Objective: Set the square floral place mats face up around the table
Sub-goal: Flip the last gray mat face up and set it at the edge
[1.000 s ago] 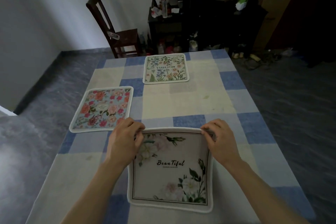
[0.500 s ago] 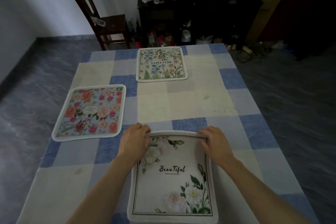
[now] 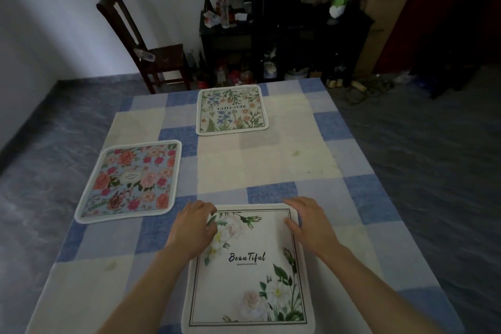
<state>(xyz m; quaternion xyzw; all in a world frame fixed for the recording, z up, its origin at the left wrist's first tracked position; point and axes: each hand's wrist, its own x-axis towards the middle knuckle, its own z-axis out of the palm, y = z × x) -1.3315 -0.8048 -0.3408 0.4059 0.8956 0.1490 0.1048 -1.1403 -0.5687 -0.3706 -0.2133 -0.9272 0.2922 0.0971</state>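
Observation:
A white mat [image 3: 249, 276] printed with pale flowers and the word "Beautiful" lies flat and face up at the table's near edge. My left hand [image 3: 193, 228] rests on its far left corner with relaxed fingers. My right hand [image 3: 311, 222] hovers over or lightly touches its far right corner, fingers spread. A blue mat with red and pink roses [image 3: 130, 180] lies face up on the left side. A cream mat with wildflowers [image 3: 231, 110] lies face up at the far end.
The table wears a blue and cream checked cloth [image 3: 271, 160]. A dark wooden chair [image 3: 151, 49] stands beyond the far left corner. A cluttered dark cabinet [image 3: 227, 32] with bottles and a tall cardboard box [image 3: 379, 22] stand behind the table.
Both hands have let go of the white mat's far edge, which now lies flat. The fingers have opened and the hands sit loosely at its far corners.

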